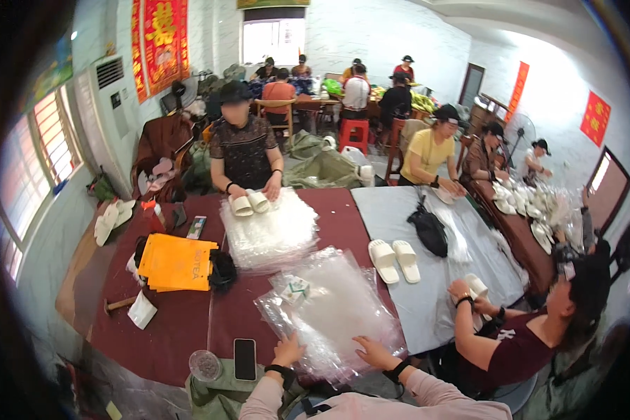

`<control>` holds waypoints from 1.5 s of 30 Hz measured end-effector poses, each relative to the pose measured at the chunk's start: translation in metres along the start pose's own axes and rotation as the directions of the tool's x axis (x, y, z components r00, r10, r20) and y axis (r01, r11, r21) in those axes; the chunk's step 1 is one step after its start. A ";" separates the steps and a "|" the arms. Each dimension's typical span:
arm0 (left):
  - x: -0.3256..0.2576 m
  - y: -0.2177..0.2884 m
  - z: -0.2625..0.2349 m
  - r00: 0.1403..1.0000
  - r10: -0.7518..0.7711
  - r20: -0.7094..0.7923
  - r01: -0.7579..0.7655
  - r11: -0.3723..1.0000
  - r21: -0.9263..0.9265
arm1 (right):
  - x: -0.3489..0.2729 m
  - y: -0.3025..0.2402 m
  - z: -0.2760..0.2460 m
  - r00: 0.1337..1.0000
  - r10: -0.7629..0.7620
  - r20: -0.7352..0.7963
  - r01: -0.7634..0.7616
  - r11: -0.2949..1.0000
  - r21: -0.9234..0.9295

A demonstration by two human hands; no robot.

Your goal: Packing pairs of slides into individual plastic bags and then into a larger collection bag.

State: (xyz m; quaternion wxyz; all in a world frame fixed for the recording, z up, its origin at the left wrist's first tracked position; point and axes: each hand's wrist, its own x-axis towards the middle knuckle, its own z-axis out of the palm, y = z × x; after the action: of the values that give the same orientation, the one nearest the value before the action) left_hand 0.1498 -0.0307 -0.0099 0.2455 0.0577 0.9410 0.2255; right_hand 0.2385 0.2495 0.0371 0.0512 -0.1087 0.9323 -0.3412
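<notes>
Both hands are down on the stack of clear plastic bags (332,308) at the near edge of the dark red table (182,315). Left hand (288,349) lies flat, fingers spread, holding nothing; right hand (372,351) likewise. A black phone (244,358) lies at nine o'clock of the left hand.

Two stacks of clear plastic bags lie on the dark red table (175,329): one near (332,308), one farther off (269,231). One pair of white slippers (394,260) sits on the grey table (413,308) to the right, and a person across holds another pair (248,203). One black phone (245,358) and one round jar (206,365) lie at the near edge. One orange bag (177,262) lies to the left, and one black bag (429,231) on the right.
</notes>
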 end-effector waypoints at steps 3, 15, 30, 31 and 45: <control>0.024 -0.002 0.008 0.996 -0.060 -0.061 0.052 0.990 -0.130 | 0.030 0.007 -0.008 1.000 0.005 0.002 -0.005 0.996 -0.088; 0.059 0.005 0.021 0.884 -0.426 -0.191 0.340 0.868 -0.361 | 0.061 0.074 -0.032 0.841 0.407 -0.357 -0.527 0.763 -0.373; 0.141 -0.006 0.013 0.935 -0.035 -0.353 -0.237 0.678 -0.696 | 0.102 0.107 -0.043 0.613 0.708 -0.352 -0.778 0.463 -0.424; 0.140 -0.010 0.002 0.945 0.005 -0.327 -0.234 0.710 -0.664 | 0.103 0.107 -0.043 0.616 0.706 -0.350 -0.780 0.482 -0.400; -0.001 0.040 0.038 0.938 0.292 0.188 -0.328 0.923 0.202 | 0.086 0.116 -0.038 0.647 0.692 -0.320 -0.739 0.672 -0.044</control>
State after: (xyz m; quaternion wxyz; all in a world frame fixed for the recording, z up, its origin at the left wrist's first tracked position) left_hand 0.1697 0.0200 -0.0211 0.2705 0.2515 0.9178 0.1458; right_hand 0.1286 0.3392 -0.0112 0.0418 0.3142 0.9217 -0.2236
